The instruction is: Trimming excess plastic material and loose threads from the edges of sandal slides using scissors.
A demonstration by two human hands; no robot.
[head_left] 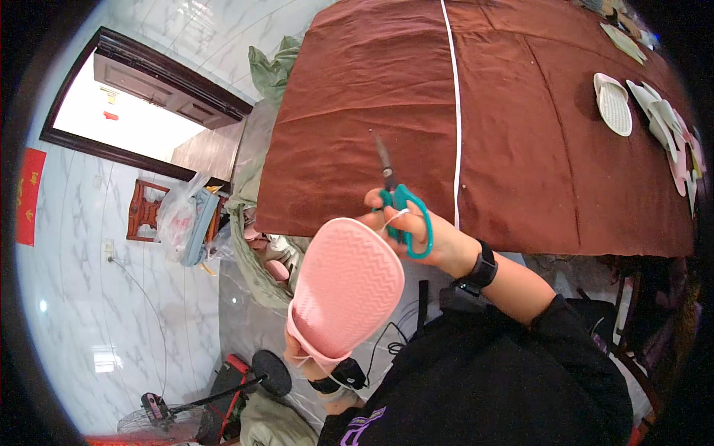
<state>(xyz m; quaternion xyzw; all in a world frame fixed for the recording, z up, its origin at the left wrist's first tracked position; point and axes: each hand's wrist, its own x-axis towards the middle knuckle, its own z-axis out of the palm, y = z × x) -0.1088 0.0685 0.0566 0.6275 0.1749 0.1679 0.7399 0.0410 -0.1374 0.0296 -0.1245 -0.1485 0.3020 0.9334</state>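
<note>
A pink slipper (353,286) with a zigzag-textured surface is tilted up in front of me. Its lower end rests in my left hand (293,345), which is mostly hidden behind it, fingers wrapped around the edge. Teal-handled scissors (421,220) are in my right hand (445,245), their dark blades pointing away over the brown cloth. A thin whitish strip (394,219) shows at the right fingers, close to the slipper's upper edge. Another thin pale strand hangs by my left wrist.
A brown cloth (357,89) with a white line covers the large table. At its right lie a white slipper (614,104) and several pale slipper pieces (662,123). Below the table's left edge, a greenish sack (256,267) holds pink pieces. A fan (160,424) lies at lower left.
</note>
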